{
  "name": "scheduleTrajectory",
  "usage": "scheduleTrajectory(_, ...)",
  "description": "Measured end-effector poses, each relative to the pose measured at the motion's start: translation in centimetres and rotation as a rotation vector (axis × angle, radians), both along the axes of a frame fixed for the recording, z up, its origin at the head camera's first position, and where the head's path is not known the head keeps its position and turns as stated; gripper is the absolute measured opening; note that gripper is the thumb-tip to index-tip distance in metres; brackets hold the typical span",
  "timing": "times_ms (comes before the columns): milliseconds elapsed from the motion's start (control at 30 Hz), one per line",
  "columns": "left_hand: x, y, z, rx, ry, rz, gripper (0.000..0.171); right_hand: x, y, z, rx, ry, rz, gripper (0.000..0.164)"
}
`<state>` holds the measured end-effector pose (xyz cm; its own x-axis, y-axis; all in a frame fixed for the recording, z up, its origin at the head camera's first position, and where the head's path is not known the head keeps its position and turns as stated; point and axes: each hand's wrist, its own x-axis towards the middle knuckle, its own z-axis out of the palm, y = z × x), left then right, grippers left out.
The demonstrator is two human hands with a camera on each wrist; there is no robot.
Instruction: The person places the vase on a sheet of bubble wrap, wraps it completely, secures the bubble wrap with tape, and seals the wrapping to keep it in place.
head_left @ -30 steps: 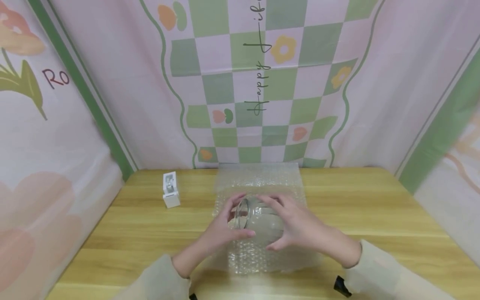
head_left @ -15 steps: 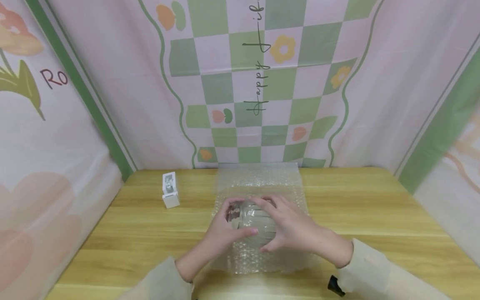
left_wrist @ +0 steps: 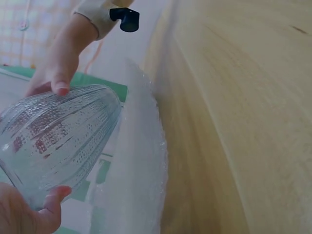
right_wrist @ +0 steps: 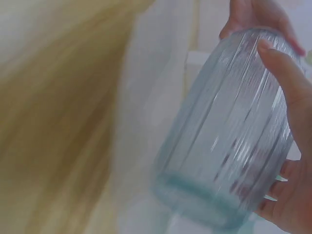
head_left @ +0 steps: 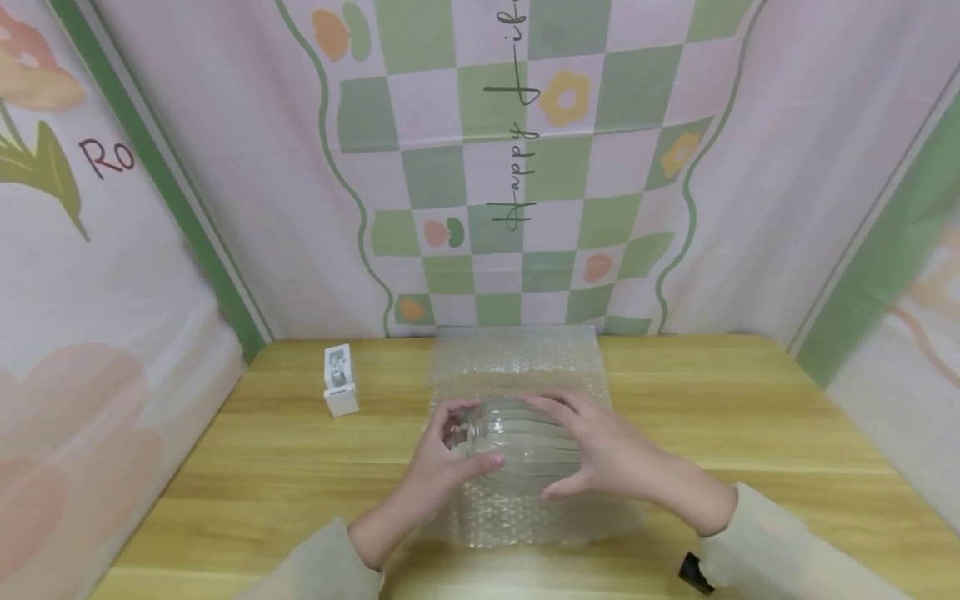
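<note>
Apparently at the holding step, the left hand and right hand grip a sideways glass vase at 9 and 3 o'clock over bubble wrap, the next move likely needing steadiness.

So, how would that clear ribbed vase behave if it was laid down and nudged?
The clear ribbed vase would likely roll on its side, given its rounded body. It looks like glass, so it's probably stiff and could chip if knocked against the wooden table. Its bumpy, ridged surface may make it slightly less slippery.
</note>
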<state>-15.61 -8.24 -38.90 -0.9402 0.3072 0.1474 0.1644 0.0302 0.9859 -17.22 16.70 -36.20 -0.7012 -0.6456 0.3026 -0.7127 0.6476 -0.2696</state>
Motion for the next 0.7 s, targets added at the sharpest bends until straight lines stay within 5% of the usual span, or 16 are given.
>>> scheduleTrajectory(200, 0.0, -0.2, -0.3, 0.055, -0.033, 0.042, 0.069, -0.5, 2.5, -1.7, 0.027, -0.064, -0.037, 0.115)
scheduleTrajectory(433, 0.1, -0.4, -0.5, 0.063, -0.039, 0.024, 0.07, -0.9, 3.8, -3.2, -0.064, -0.181, -0.014, 0.118)
scheduleTrajectory(700, -0.3, -0.9, -0.6, 0.057, -0.021, -0.018, 0.07, -0.5, 3.6, -3.7, -0.088, -0.152, -0.012, 0.113)
